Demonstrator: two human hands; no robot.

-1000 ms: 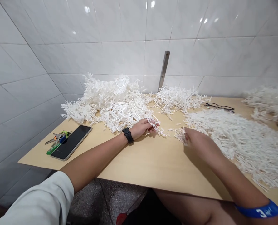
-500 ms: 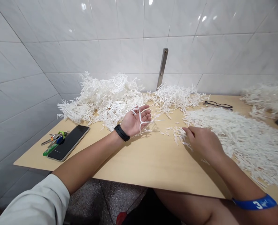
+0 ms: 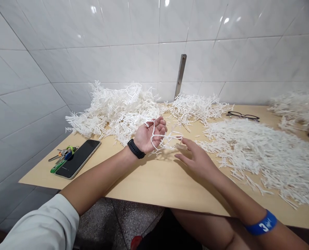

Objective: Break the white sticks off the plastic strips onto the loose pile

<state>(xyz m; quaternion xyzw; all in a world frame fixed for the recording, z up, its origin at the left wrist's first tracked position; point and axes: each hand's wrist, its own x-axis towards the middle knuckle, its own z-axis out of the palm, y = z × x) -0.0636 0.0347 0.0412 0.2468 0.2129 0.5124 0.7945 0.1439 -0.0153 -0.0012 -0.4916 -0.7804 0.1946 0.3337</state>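
My left hand (image 3: pixel 149 135) is palm up over the table with its fingers partly curled, holding a white branched plastic piece (image 3: pixel 153 133) that lies across the palm. The piece's thin twigs stick out to the right. My right hand (image 3: pixel 197 158) is at those twig tips, thumb and fingers apart; whether a fingertip touches them I cannot tell. Behind my left hand rises a tall tangled heap of white branched pieces (image 3: pixel 118 107). To the right of my right hand spreads a wide, flatter pile of short white twigs (image 3: pixel 263 152).
A smaller white heap (image 3: pixel 196 107) lies by a metal bar (image 3: pixel 180 76) at the tiled wall. Eyeglasses (image 3: pixel 242 115) rest behind the flat pile. A phone (image 3: pixel 78 159) and keys (image 3: pixel 63 152) lie on the left of the table (image 3: pixel 159 184). Another white pile (image 3: pixel 300 107) is far right.
My right hand has moved left from the edge of the flat pile to the branched piece and its fingers have spread. Loose twigs under it now lie by the pile. The left hand stays put.
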